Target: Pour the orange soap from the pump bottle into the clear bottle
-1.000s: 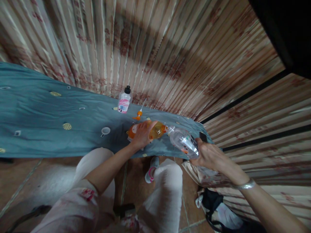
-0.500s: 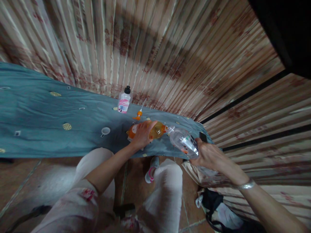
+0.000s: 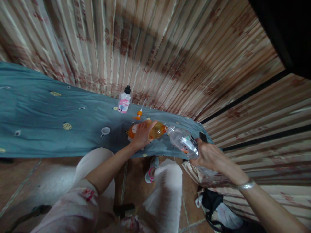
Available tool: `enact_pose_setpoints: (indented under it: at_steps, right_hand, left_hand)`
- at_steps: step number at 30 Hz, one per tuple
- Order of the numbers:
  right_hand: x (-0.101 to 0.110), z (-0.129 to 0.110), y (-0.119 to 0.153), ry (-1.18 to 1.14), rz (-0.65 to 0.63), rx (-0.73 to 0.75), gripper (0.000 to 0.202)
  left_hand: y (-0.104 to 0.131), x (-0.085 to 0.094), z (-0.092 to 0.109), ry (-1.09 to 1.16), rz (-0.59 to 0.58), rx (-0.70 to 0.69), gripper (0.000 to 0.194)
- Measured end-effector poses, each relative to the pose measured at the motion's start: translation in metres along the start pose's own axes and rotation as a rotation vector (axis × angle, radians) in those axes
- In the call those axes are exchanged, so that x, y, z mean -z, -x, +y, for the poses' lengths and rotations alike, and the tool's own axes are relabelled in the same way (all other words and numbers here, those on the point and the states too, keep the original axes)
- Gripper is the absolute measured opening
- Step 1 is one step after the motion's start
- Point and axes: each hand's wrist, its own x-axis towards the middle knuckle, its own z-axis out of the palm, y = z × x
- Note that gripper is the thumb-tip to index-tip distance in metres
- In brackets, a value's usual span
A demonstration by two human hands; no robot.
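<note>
My left hand is wrapped round an orange bottle, which lies tilted with its neck toward the right. In my right hand is a clear plastic bottle, gripped near its base, its mouth pointing left. The two mouths meet or nearly meet; whether liquid passes between them I cannot tell. Behind my left hand an orange pump top with a thin tube lies on the blue cloth. Farther back stands a clear bottle with a black cap and pink label.
A small white round object with a handle shows on the cloth to the left, perhaps a print. A dark object lies beyond my right hand. Pleated curtains hang behind the cloth. A black bag sits at lower right.
</note>
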Motion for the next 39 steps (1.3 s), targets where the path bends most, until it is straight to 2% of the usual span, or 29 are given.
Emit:
enact_pose_setpoints:
  at_steps: [6,29,39]
  right_hand:
    - [-0.0021,0.0014,-0.0003,0.03,0.011,-0.007,0.05]
    - [-0.0042,0.0043,-0.0012,0.037,0.014,0.009,0.043]
    - [0.0029,-0.0008,-0.0002,0.045,-0.007,-0.006,0.043]
  left_hand:
    - [0.0001,-0.0006,-0.0001,0.011,0.006,0.001,0.077]
    - [-0.0001,-0.0023,-0.0014,-0.017,0.006,-0.006,0.077]
    - [-0.0002,-0.0007,0.0001,-0.014,-0.002,0.003,0.077]
